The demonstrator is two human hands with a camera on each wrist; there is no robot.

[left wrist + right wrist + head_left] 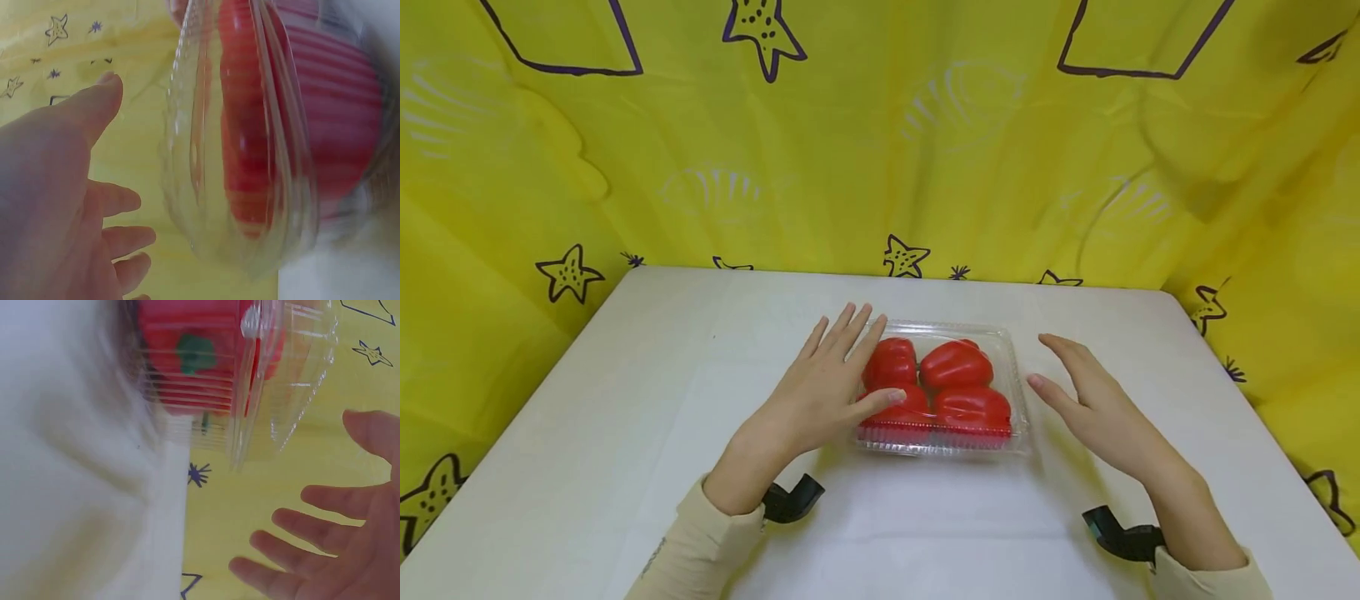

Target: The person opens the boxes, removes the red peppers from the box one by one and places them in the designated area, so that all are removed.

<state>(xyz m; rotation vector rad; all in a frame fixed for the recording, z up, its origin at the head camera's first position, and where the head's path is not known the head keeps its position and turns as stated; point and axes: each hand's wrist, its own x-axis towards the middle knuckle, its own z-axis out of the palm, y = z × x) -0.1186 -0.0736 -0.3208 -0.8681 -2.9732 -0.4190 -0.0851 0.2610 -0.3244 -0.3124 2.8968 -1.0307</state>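
A clear plastic clamshell box [946, 452] sits on the table with several red bell peppers [957, 367] inside, laid in two rows. Over the box's left side, in the head view, my left hand [820, 396] has its fingers straight and spread, overlapping part of the peppers. The left wrist view shows that hand's thumb and fingers apart from the lid [181, 181]. To the right of the box, my right hand [1101, 408] is held with extended fingers and nothing in them. A green pepper stem [195, 353] shows through the ribbed side wall in the right wrist view.
A white-covered table [880, 542] spreads under the box. Behind it and along both sides hangs a yellow curtain [850, 142] printed with stars and shells. Each wrist wears a black camera mount [793, 500], close above the tabletop.
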